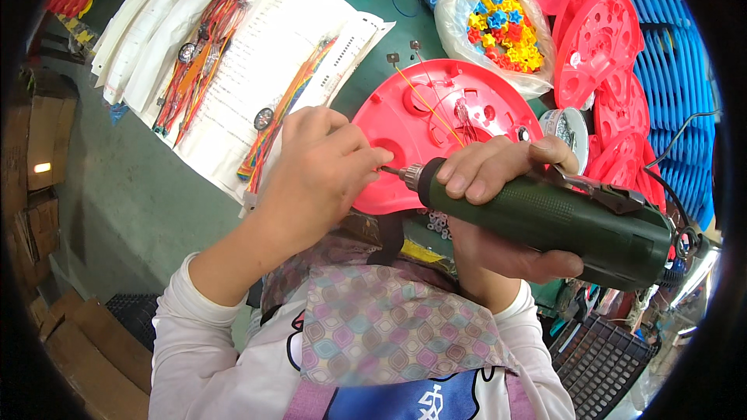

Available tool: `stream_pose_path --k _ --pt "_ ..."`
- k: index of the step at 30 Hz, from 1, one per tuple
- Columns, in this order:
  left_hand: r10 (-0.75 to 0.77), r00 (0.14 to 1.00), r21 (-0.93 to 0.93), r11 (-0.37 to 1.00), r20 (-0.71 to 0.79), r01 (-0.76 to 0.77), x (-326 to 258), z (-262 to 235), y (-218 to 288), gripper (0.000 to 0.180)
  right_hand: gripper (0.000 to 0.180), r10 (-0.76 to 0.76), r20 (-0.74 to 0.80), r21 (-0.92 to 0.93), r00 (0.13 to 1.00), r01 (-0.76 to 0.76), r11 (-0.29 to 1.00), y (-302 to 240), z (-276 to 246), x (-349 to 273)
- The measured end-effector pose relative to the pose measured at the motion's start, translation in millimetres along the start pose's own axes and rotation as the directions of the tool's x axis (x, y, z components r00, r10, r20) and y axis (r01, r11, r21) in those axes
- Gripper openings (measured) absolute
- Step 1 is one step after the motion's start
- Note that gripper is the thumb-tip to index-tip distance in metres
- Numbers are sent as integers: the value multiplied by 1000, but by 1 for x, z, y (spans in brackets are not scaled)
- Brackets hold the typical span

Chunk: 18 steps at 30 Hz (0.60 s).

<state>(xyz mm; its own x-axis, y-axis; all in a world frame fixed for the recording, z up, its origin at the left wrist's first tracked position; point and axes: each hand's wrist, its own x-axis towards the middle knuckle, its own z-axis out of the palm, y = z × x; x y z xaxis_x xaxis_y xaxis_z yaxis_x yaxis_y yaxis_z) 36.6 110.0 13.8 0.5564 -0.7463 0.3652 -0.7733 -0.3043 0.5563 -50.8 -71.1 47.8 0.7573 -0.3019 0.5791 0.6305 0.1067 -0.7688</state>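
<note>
A dark green electric screwdriver (pixel 552 222) lies nearly level in my right hand (pixel 494 175), whose fingers wrap round its body. Its bit points left to the pinched fingertips of my left hand (pixel 319 159); whatever small thing they hold there is hidden. Both hands are over a pink plastic shell (pixel 369 117) on the table, with round hollows and posts inside. Thin red wires (pixel 462 113) sit in the shell, and a yellow wire (pixel 419 95) runs out past its far rim to a small disc (pixel 392 57).
White papers (pixel 257 54) at the left carry bundles of coloured wires (pixel 204 54). Behind the shell stands a bag of star-shaped pieces (pixel 506 27). Pink shells (pixel 595 39) and blue plastic parts (pixel 673 78) are stacked right, by a tin of small metal parts (pixel 574 128). Cardboard boxes (pixel 97 342) stand lower left.
</note>
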Motion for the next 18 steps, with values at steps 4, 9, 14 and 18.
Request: stream_pose_path --k 4,9,14,18 --pt "14 1000 5 1000 -8 -13 -1 2 -1 22 105 -1 -24 28 1000 1 1000 0 1 1" --pt "40 999 20 999 -34 -39 0 2 2 20 105 14 -6 24 1000 -14 1000 -4 -1 1" --pt "110 992 23 994 -69 -108 1 3 -1 24 104 27 5 38 1000 -28 999 -6 1 0" --pt "100 989 80 993 -106 -92 0 1 2 25 103 50 -7 -1 999 -50 999 0 1 -3"
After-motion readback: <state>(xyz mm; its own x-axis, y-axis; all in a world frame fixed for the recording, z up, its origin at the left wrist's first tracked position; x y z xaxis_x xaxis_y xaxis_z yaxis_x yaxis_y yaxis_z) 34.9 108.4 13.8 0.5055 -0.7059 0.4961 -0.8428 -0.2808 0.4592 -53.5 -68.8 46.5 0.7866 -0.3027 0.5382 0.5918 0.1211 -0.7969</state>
